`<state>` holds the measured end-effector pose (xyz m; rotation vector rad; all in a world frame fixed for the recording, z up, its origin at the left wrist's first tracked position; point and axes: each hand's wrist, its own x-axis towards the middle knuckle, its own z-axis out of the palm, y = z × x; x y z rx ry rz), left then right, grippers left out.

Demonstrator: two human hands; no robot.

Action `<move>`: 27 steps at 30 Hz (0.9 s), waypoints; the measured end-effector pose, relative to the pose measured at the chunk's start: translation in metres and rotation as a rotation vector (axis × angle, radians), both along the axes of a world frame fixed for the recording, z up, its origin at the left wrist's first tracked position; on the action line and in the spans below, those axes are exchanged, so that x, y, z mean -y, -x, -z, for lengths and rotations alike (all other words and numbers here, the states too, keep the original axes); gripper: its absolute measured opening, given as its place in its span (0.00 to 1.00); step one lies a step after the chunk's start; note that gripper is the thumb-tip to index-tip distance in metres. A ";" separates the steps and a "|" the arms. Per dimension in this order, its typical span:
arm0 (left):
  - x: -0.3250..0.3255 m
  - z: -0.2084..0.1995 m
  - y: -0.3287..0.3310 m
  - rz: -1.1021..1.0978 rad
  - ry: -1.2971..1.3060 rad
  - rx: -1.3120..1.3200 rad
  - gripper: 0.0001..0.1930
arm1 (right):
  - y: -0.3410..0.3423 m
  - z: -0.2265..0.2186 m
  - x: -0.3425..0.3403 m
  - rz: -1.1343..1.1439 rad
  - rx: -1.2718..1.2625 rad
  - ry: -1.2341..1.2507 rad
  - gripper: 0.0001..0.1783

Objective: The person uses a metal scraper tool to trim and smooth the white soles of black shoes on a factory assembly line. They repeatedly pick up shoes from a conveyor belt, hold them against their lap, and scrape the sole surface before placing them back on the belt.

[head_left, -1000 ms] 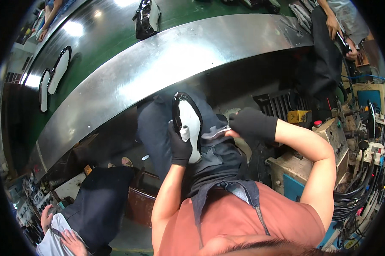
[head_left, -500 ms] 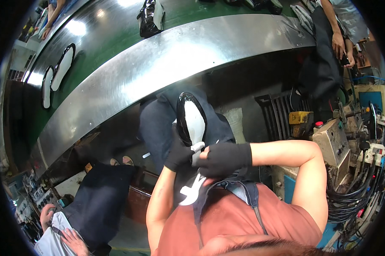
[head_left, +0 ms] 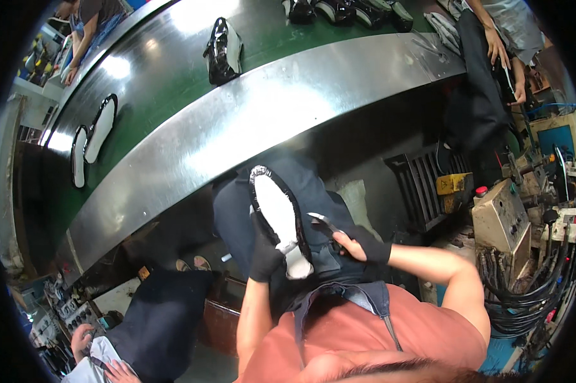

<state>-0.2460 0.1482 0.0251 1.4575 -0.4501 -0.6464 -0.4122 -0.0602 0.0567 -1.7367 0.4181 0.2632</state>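
Two closed grips: left hand (head_left: 267, 256) around an upturned shoe (head_left: 276, 209) over the lap (head_left: 232, 207), right hand (head_left: 361, 245) around a metal tool (head_left: 324, 223), kind unclear. Underside work seems in hand; the next move needs a steady shoe.

Most fingers of the left hand (head_left: 266, 260) are hidden behind the shoe (head_left: 278, 210), whose upper is turned out of sight. The right hand (head_left: 363, 245) covers the handle of the tool (head_left: 324, 222), its exact kind too small to tell. The top edge crops the row of shoes (head_left: 366, 14) and the co-worker (head_left: 516, 25) at upper right. Another person's hand (head_left: 120, 372) runs off the lower edge.
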 end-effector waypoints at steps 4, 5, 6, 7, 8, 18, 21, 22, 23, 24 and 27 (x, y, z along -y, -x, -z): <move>-0.008 0.009 -0.055 -0.190 0.119 -0.337 0.33 | 0.015 0.045 -0.022 0.309 -0.232 -0.191 0.28; -0.005 -0.016 -0.090 -0.177 0.113 -0.344 0.30 | 0.014 0.047 -0.022 0.325 -0.201 -0.233 0.28; -0.004 -0.042 -0.124 -0.165 0.108 -0.351 0.28 | 0.013 0.046 -0.021 0.338 -0.174 -0.276 0.28; 0.024 -0.109 -0.144 -0.204 0.243 -0.627 0.28 | 0.011 0.046 -0.021 0.361 -0.150 -0.321 0.28; 0.015 -0.121 -0.195 -0.101 0.236 -0.516 0.26 | 0.009 0.043 -0.018 0.282 -0.090 -0.284 0.27; 0.076 -0.099 -0.289 -0.188 -0.340 0.348 0.29 | -0.007 0.037 -0.003 0.205 -0.185 -0.420 0.31; 0.136 -0.060 -0.320 -0.389 -0.571 0.622 0.50 | -0.006 0.039 0.002 0.179 -0.209 -0.413 0.32; 0.162 -0.062 -0.325 -0.414 -0.662 0.590 0.56 | -0.007 0.038 0.003 0.196 -0.217 -0.425 0.32; 0.180 -0.049 -0.341 -0.467 -0.747 0.637 0.59 | -0.009 0.035 0.003 0.192 -0.212 -0.435 0.32; 0.199 -0.043 -0.350 -0.462 -0.811 0.600 0.59 | -0.011 0.033 0.003 0.195 -0.209 -0.446 0.31; 0.240 -0.051 -0.349 -0.432 -0.945 0.514 0.56 | -0.009 0.035 0.002 0.258 -0.207 -0.462 0.30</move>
